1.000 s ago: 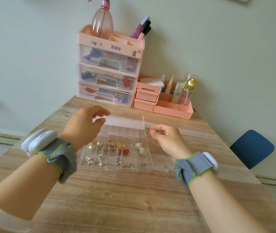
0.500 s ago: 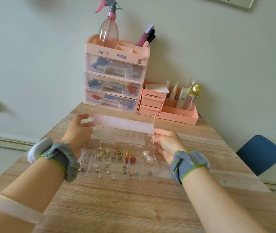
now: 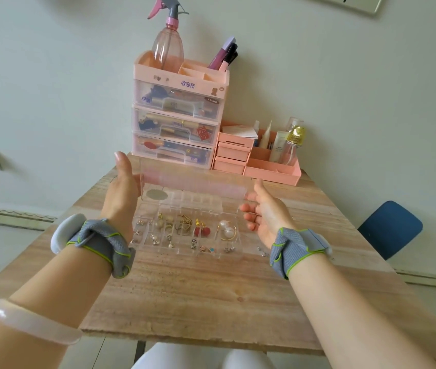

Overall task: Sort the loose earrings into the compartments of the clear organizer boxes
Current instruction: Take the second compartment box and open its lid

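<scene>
Head view: wooden surface [image 3: 185, 294] low in frame; clear organizer box [image 3: 185, 235] at centre, earrings [image 3: 200, 230] in compartments. Left hand [image 3: 122, 198] flat, fingers straight, against lid [image 3: 193, 182]; right hand [image 3: 264, 214], fingers loosely curled, at opposite lid end. Pink drawers [image 3: 177, 115] beyond.

The left hand [image 3: 122, 198] hides the left end of the clear organizer box [image 3: 185, 230], so its fingers' contact with the lid [image 3: 194, 183] cannot be judged. The earrings [image 3: 185, 225] are too small to tell which compartment each sits in. Drawer contents in the pink drawer unit [image 3: 178, 121] blur behind frosted fronts. The blue chair [image 3: 389, 229] is mostly hidden behind the table [image 3: 198, 294].
</scene>
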